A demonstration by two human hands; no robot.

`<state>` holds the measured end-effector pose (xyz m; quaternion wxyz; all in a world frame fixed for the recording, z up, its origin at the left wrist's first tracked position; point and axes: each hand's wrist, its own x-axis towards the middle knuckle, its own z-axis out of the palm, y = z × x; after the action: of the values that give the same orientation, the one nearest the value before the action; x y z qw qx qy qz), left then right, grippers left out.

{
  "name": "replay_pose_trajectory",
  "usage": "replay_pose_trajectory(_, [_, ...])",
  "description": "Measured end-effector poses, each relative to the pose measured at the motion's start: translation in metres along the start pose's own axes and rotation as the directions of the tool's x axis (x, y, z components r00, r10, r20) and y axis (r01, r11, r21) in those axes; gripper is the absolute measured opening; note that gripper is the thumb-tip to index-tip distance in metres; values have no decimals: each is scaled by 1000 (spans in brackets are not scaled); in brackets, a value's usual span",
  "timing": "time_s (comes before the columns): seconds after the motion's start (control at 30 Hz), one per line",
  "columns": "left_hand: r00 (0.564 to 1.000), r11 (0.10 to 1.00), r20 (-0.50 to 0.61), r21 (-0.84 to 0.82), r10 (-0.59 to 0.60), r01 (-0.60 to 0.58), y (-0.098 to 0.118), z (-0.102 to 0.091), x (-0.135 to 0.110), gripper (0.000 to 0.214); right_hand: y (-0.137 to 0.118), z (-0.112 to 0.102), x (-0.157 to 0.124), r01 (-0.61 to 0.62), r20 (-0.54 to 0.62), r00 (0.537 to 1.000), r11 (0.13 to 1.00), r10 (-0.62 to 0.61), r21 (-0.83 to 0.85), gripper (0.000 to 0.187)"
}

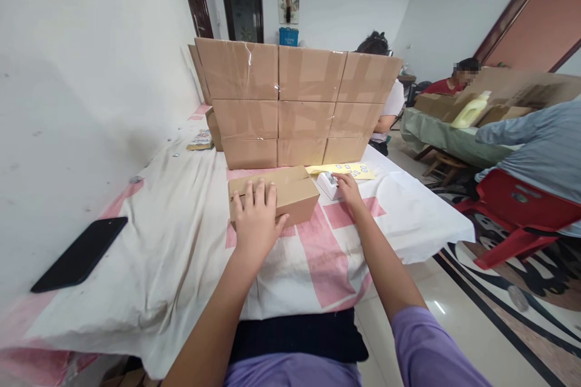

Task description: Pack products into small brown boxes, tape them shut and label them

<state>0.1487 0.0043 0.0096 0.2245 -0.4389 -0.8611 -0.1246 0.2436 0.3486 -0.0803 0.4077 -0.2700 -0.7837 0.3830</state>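
Left hand [256, 219] flat on box [295, 188], lengthwise left-right

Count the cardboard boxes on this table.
10: nine in a stack, three rows of three; one box under the left hand. Others may hide behind the stack's left end.

We recorded one table [181, 254] draped in a white cloth with pink patches. Directly on it we found:
- a black phone [80, 254] near the left edge
- a small cardboard carton [295, 190] at centre
- a small white device [327, 184] just beside the carton
- a yellow sticker sheet [340, 169] behind the device
- stacked cartons [290, 115] across the far end
- leaflets [200, 140] by the wall
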Motion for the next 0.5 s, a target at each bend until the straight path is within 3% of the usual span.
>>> replay_pose_trajectory(0.5, [1000,1000,-12,9,4,-4,0,2,0,68,-8,1,-1,-60,17,998,994,58,86,35])
